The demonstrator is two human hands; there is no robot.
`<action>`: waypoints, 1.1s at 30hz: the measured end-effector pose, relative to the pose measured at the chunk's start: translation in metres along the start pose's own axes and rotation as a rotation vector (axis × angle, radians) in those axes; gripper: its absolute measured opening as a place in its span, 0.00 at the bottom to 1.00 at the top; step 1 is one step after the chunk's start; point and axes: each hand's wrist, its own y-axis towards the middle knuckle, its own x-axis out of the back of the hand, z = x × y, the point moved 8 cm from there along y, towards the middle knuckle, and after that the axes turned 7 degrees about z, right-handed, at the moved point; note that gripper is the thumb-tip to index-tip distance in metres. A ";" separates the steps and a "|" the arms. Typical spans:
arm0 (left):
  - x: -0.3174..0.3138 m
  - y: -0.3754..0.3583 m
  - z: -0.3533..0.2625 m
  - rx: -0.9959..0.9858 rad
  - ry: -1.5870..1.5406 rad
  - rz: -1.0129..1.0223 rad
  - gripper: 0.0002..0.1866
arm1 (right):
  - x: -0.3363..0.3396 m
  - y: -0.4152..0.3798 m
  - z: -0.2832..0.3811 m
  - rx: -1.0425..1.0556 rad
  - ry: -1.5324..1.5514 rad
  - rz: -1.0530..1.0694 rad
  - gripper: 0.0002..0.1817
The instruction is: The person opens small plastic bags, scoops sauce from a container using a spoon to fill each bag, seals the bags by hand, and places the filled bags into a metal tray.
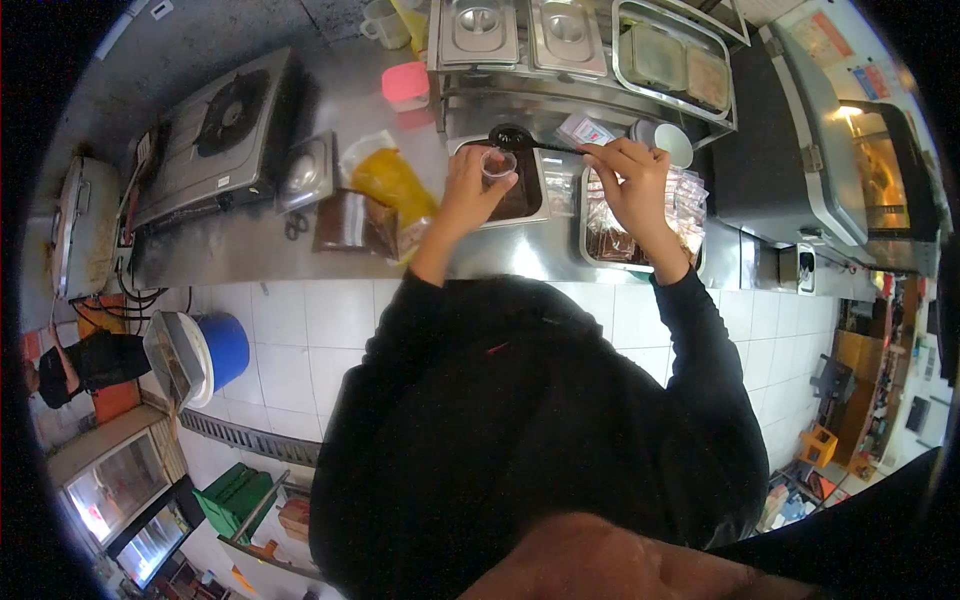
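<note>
My left hand (470, 196) is wrapped round a small clear plastic cup (498, 163), held over a metal pan (545, 205) with dark brown contents. In my right hand (632, 182) is the handle of a black ladle (512, 137). The ladle's bowl hangs just beyond the cup, near the pan's far edge, and looks dark inside. Below my right wrist stands a metal tray (583, 240) filled with small clear packets (610, 222) that have brown contents.
Left of the pan lie a yellow bag (392, 182) and a brown bag (345, 225), near a pair of scissors (296, 226). A gas stove (215, 130) stands further left. Lidded steel containers (478, 30) fill a raised shelf behind; white bowls (673, 146) sit at right.
</note>
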 end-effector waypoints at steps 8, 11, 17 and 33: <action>0.017 -0.019 0.000 0.112 0.077 -0.166 0.16 | -0.101 -0.049 -0.065 -0.383 0.076 0.429 0.08; 0.004 -0.027 0.012 0.234 -0.137 -0.170 0.17 | -0.125 -0.053 -0.042 -0.341 0.255 0.378 0.08; -0.020 -0.040 0.008 0.300 -0.515 -0.206 0.18 | -0.164 -0.066 0.002 -0.841 1.420 0.415 0.10; -0.007 -0.053 -0.024 0.488 -0.770 -0.021 0.05 | -0.112 -0.051 0.007 -0.576 1.065 0.227 0.04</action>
